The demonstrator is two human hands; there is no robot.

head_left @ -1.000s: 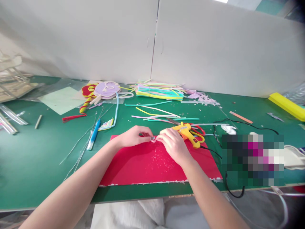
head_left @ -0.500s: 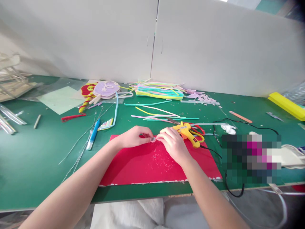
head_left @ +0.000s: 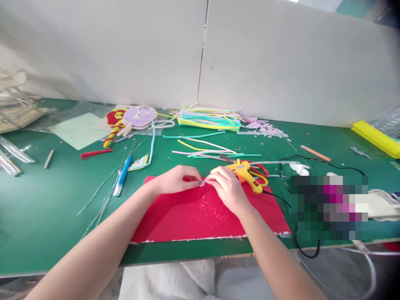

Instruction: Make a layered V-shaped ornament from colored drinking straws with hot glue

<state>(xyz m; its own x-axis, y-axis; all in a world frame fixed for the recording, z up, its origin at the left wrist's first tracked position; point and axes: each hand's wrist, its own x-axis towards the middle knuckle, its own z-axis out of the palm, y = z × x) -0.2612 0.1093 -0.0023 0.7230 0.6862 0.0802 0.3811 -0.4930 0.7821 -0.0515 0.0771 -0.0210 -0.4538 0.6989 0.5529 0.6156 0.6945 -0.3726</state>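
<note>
Over the far edge of a red board point(head_left: 187, 216), my left hand point(head_left: 181, 180) and my right hand point(head_left: 226, 187) meet fingertip to fingertip. Both are closed in a pinch on a tiny pale, whitish piece point(head_left: 201, 183); its kind is too small to make out. White specks lie scattered on the board below the fingers. Just right of my right hand rests a yellow glue gun point(head_left: 246, 173), its black cord running off to the right. Scissors with red and yellow handles point(head_left: 265, 170) lie partly under the glue gun.
Loose pipe cleaners point(head_left: 206, 152) and a bundle of pastel ones point(head_left: 209, 121) lie beyond the hands. To the left are a blue cutter-like tool point(head_left: 124, 175), thin wires point(head_left: 104, 204) and a lilac fuzzy shape point(head_left: 140, 116). White partition panels point(head_left: 125, 54) stand behind the green table point(head_left: 37, 225).
The fingertips and the pale piece between them have shifted very slightly to the right. Everything else stays in place.
</note>
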